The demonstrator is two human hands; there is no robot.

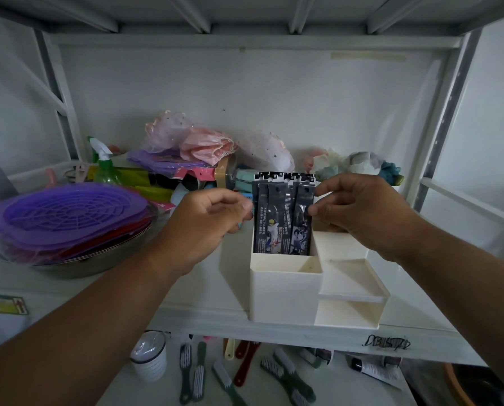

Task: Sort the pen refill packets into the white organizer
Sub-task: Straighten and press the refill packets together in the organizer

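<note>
Several dark pen refill packets stand upright in the tall left compartment of the white organizer on the shelf. Their tops stick out well above the rim. My left hand pinches the left edge of the bundle with thumb and curled fingers. My right hand pinches the right edge the same way. The packets' lower ends are hidden inside the compartment.
A metal bowl with purple and red plastic lids sits at the left. A green spray bottle, pink bags and clutter fill the back. The organizer's stepped trays lie to the right. Brushes lie on the lower shelf.
</note>
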